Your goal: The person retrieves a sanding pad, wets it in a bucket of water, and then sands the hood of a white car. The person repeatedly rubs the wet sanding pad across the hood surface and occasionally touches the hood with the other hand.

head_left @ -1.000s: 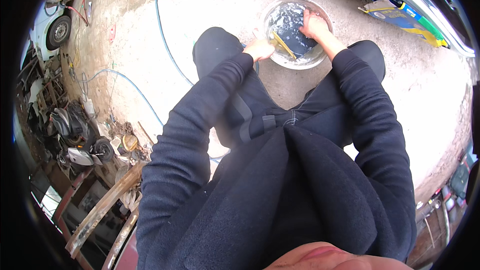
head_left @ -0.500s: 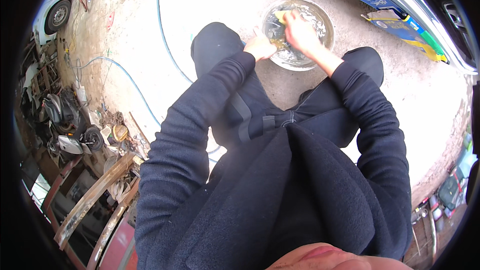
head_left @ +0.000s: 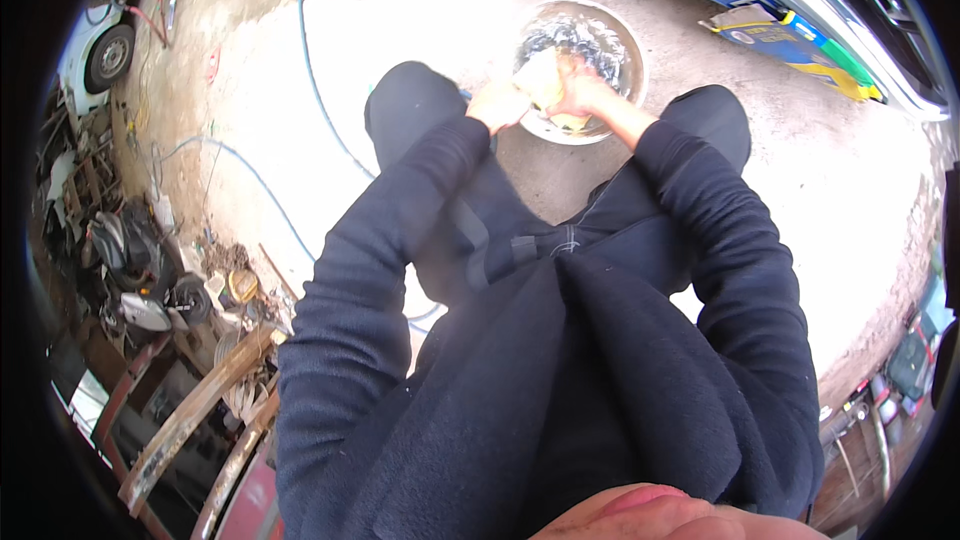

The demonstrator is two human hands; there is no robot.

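A round metal basin [head_left: 636, 58] stands on the ground between my knees, with water and whitish suds or glare in it. Over its near left part a pale yellow cloth [head_left: 541, 80] hangs bunched between my hands. My right hand [head_left: 580, 90] is closed on the cloth from the right, its fingers smeared by motion. From the left, my left hand [head_left: 497, 106] reaches the basin's near rim, its fingertips closed at the cloth's edge. A lower yellowish part of the cloth shows beneath my right hand.
A blue hose [head_left: 306, 50] runs along the pale concrete on the left. Blue and yellow packages [head_left: 790, 45] lie by a vehicle at the upper right. Wooden beams [head_left: 190, 420], a motor scooter [head_left: 145, 310] and scrap fill the lower left. A car wheel [head_left: 109, 58] stands at the upper left.
My right hand has drawn back toward me from the basin's middle, bringing the cloth nearer my left hand. More of the cloth shows. The whole view has shifted slightly.
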